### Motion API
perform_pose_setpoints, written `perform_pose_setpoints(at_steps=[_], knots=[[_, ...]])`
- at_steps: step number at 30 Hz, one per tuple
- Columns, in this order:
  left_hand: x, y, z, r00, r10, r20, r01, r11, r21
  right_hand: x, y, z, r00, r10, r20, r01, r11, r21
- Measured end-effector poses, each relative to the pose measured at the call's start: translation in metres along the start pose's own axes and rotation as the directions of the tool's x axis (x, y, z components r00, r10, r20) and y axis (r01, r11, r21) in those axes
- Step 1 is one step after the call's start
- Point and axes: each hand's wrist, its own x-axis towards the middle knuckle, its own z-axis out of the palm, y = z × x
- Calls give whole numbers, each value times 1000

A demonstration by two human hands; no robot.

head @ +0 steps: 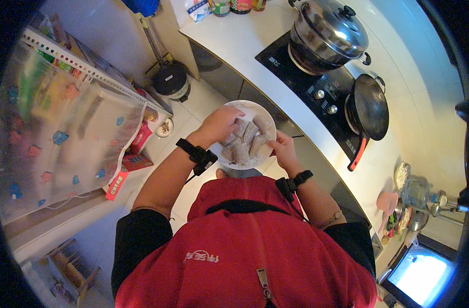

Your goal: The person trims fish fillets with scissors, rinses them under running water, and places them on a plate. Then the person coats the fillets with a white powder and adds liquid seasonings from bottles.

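A round white plate point(233, 104) with a faint printed pattern is held up in front of my body. Several pieces of cut fish point(251, 131) with greyish, silvery skin lie on it. My right hand point(285, 149) grips the plate by its right rim, with the thumb near the top edge. Over the plate's left side, my left hand point(222, 122) bends its fingers down at the fish pieces. The hand itself hides whether it pinches one of them.
On the right, a white countertop point(234, 42) carries a black cooktop point(315, 92). A lidded steel pot point(326, 38) and a black wok point(369, 107) with a red-and-black handle stand on it. A covered shelf rack point(84, 127) and a rice cooker point(172, 80) are on the left.
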Motion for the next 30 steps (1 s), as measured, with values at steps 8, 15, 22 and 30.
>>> perform_pose_setpoints(at_steps=[8, 15, 22, 30], knots=[[26, 10, -42, 995, 1, -97, 2, 1000, 30, 53, -27, -9, 995, -8, 99, -3, 994, 107], [51, 18, -31, 975, 168, 143, -193, 964, 183, 85, -39, -13, 993, 6, 114, -12, 999, 50], [74, -20, -45, 997, 68, -20, -64, 985, 162, 118, -50, 5, 999, 30, 16, -30, 999, 41], [78, -114, -114, 969, -33, -245, 26, 999, -33, 180, -66, 75, 989, 85, -119, -46, 953, 299]])
